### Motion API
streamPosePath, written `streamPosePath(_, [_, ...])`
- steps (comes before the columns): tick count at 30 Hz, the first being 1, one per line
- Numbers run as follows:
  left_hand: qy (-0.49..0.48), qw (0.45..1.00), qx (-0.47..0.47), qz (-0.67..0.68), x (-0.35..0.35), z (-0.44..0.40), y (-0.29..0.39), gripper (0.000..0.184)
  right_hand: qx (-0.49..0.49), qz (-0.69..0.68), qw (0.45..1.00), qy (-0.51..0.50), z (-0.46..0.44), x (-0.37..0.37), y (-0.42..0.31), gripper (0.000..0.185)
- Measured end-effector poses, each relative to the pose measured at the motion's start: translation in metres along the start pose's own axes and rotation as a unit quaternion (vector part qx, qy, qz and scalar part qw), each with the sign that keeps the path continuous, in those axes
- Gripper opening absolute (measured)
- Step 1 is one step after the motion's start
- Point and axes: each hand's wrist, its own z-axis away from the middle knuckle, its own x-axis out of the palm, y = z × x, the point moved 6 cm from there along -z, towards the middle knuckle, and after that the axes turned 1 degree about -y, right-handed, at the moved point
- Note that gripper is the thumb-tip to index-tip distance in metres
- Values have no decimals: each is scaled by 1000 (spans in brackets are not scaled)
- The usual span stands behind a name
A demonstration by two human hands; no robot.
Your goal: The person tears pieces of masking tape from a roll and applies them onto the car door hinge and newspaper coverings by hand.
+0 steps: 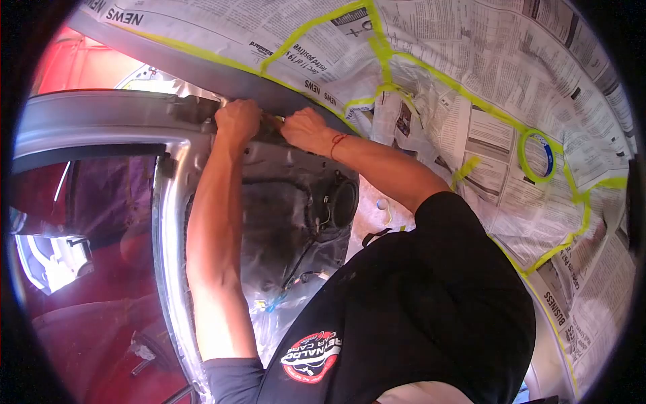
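At the edge of the car door (192,148), my left hand (237,120) is closed in a fist against the metal, its fingertips hidden. A short way to its right, my right hand (306,129), with a red string bracelet (338,143) at the wrist, has its fingers curled at the same edge. Between the two hands lies a small, narrow piece too unclear to name. Below them shows the bare inner door panel (269,215), with a round opening (345,202) and loose wires (326,212).
Newspaper (494,145) fixed with yellow-green tape covers the car body at the upper right. A roll of tape (536,156) rests on it. The door's window glass (94,269) is at the left, with red reflections. Clear plastic film (276,320) hangs at the lower door.
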Motion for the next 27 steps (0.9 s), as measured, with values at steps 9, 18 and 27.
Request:
streamPosePath(9, [-24, 997, -51, 61, -21, 12, -7, 24, -10, 7, 999, -41, 2, -3, 2, 58])
streamPosePath(18, [567, 372, -92, 729, -90, 148, 35, 8, -67, 18, 997, -32, -4, -17, 7, 64])
streamPosePath(27, [381, 460, -311, 739, 99, 73, 151, 26, -231, 87, 958, 145, -32, -111, -16, 35])
